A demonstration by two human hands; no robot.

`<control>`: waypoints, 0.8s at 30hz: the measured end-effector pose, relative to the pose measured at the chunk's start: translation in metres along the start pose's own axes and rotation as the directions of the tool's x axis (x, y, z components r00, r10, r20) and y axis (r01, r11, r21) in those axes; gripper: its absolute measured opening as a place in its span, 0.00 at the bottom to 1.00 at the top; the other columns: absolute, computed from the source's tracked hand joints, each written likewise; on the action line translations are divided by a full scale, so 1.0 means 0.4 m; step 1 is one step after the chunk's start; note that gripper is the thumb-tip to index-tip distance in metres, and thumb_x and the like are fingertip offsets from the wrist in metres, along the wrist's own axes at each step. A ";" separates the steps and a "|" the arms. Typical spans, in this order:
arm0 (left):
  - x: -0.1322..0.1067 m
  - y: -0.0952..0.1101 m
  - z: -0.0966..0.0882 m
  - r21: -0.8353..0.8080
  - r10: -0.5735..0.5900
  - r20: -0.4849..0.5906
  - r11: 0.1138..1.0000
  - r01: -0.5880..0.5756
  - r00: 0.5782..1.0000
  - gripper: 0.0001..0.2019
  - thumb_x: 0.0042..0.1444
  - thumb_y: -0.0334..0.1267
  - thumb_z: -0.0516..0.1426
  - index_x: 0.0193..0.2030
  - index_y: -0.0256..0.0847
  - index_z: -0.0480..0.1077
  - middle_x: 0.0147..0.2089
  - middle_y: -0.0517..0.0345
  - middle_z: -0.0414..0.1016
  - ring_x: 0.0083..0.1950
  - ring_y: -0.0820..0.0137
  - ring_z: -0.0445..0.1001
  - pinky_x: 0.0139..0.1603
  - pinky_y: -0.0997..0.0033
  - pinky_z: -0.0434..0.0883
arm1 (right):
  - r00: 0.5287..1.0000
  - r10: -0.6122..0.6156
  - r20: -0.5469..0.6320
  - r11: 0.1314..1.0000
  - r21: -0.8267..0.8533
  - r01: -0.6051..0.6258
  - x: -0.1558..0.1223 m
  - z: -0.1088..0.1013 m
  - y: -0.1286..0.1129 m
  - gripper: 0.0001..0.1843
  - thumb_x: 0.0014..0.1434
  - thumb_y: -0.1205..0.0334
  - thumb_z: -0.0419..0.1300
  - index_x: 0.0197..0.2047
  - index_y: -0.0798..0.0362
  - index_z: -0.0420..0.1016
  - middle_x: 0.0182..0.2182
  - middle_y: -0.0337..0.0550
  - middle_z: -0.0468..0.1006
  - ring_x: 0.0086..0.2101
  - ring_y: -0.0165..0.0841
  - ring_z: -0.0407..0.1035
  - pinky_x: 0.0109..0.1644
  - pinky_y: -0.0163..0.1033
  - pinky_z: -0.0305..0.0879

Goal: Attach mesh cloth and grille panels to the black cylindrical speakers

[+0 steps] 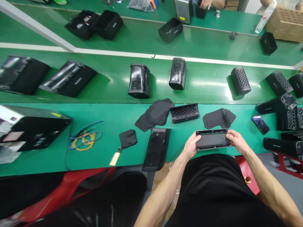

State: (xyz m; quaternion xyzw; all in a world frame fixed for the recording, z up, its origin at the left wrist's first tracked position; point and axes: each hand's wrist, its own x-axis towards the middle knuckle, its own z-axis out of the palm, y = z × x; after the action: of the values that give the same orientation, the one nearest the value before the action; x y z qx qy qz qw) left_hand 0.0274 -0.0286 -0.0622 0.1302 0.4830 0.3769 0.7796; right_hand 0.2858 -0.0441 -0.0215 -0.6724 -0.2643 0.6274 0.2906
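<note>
Between my two hands is a black speaker grille panel, its inner side facing up and lined with dark sheet. My left hand grips its left end, thumb on top. At the right end, my right hand pinches the edge. Just beyond the panel lies a fanned stack of black cloth sheets. A slotted black grille rests further back, beside a larger pile of black sheets. To the left of my hands, a long black panel lies at the table's front edge.
Black speaker housings stand along the green conveyor behind the table. A phone and stacked speaker parts are at right. Coiled cables and a large black box lie left. Across the line, a co-worker's hand touches a black part.
</note>
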 end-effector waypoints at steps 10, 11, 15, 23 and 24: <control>-0.003 0.001 -0.003 -0.002 0.008 0.017 1.000 -0.008 1.000 0.23 0.43 0.42 0.70 0.48 0.38 0.79 0.45 0.53 0.85 0.45 0.61 0.80 0.47 0.67 0.73 | 1.000 -0.009 0.000 1.000 0.027 0.009 -0.005 0.005 -0.003 0.21 0.47 0.46 0.71 0.33 0.49 0.68 0.22 0.30 0.66 0.22 0.27 0.58 0.24 0.32 0.54; -0.004 0.003 -0.002 -0.009 0.004 0.023 1.000 -0.004 1.000 0.23 0.43 0.42 0.70 0.48 0.38 0.79 0.45 0.53 0.85 0.46 0.61 0.80 0.48 0.67 0.73 | 1.000 -0.008 -0.002 1.000 0.029 0.008 -0.006 0.004 -0.004 0.21 0.47 0.46 0.71 0.33 0.49 0.68 0.22 0.31 0.67 0.22 0.27 0.58 0.24 0.32 0.53; -0.004 0.006 -0.002 -0.019 -0.005 0.046 1.000 0.005 0.999 0.23 0.43 0.40 0.69 0.48 0.37 0.79 0.44 0.52 0.85 0.47 0.59 0.81 0.49 0.65 0.73 | 1.000 0.001 0.006 1.000 0.019 -0.001 -0.005 -0.001 -0.007 0.20 0.48 0.47 0.71 0.34 0.49 0.70 0.23 0.31 0.66 0.23 0.27 0.59 0.24 0.32 0.54; 0.002 0.002 -0.003 -0.034 0.021 0.046 0.999 -0.019 0.999 0.21 0.43 0.38 0.67 0.46 0.36 0.79 0.45 0.51 0.85 0.48 0.58 0.80 0.50 0.65 0.72 | 1.000 -0.021 0.003 1.000 0.005 0.021 0.001 0.001 -0.013 0.21 0.49 0.45 0.71 0.33 0.49 0.69 0.22 0.31 0.66 0.23 0.27 0.58 0.24 0.32 0.54; 0.003 0.001 -0.004 -0.033 0.021 0.049 0.999 -0.019 0.999 0.21 0.43 0.38 0.67 0.47 0.36 0.79 0.45 0.51 0.85 0.48 0.58 0.80 0.50 0.65 0.72 | 1.000 -0.020 0.001 1.000 0.004 0.020 0.001 0.001 -0.013 0.21 0.49 0.45 0.71 0.33 0.49 0.68 0.22 0.31 0.66 0.22 0.27 0.58 0.24 0.32 0.53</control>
State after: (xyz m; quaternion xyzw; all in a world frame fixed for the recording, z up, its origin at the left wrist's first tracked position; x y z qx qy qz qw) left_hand 0.0260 -0.0276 -0.0635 0.1315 0.4561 0.3892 0.7894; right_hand 0.2856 -0.0401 -0.0180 -0.6687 -0.2699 0.6255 0.2980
